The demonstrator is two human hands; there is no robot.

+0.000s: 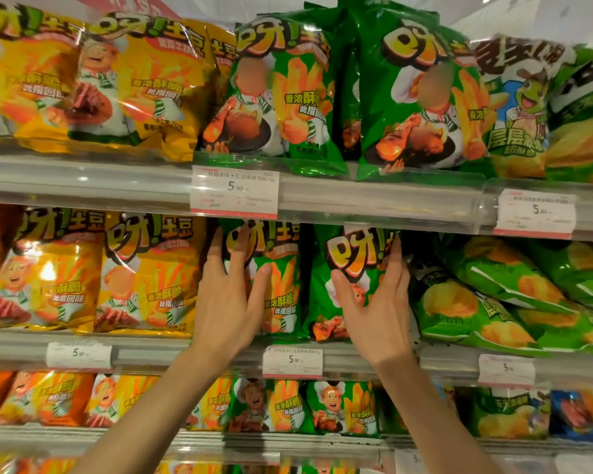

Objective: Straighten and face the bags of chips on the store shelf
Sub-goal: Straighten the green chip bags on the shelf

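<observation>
Two green chip bags stand side by side on the middle shelf (356,357). My left hand (230,299) lies on the left green bag (281,278), fingers spread over its left edge and front, thumb across its face. My right hand (377,302) grips the right green bag (343,268), thumb on its front, fingers wrapped round its right edge. Both bags are upright and face forward; the right one leans slightly. A dark gap separates them.
Yellow bags (148,271) stand left of my hands. Lighter green bags (493,302) lie tilted on their sides to the right. The upper shelf (374,200) carries price tags (235,191) just above my fingers. More bags fill the lower shelf (288,405).
</observation>
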